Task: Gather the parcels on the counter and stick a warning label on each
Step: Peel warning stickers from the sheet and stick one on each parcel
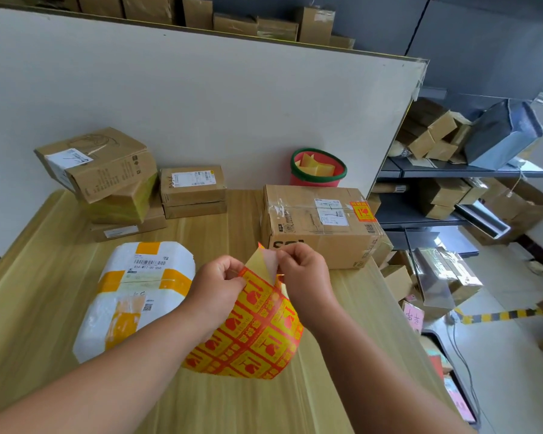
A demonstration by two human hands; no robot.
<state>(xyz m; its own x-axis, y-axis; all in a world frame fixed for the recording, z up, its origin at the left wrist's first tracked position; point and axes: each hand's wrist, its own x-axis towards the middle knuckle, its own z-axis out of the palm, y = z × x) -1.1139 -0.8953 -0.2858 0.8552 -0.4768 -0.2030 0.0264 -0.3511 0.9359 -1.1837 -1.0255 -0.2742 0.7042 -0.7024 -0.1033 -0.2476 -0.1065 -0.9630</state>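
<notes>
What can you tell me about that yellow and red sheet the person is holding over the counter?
The sticker sheet is a flexible, glossy-looking sheet printed with a grid of yellow squares bearing red fragile-style symbols. It hangs curved above the wooden counter, held at its top edge. The left hand pinches the sheet; the right hand peels one corner sticker up, showing its pale underside and plain yellow backing. Nothing else touches it.

Two bare forearms are showing w/ no sleeves, watch, bracelets or gloves. Left hand and right hand are wearing no rings; nails are looking short, unpainted. Nothing else of the person is appearing.
</notes>
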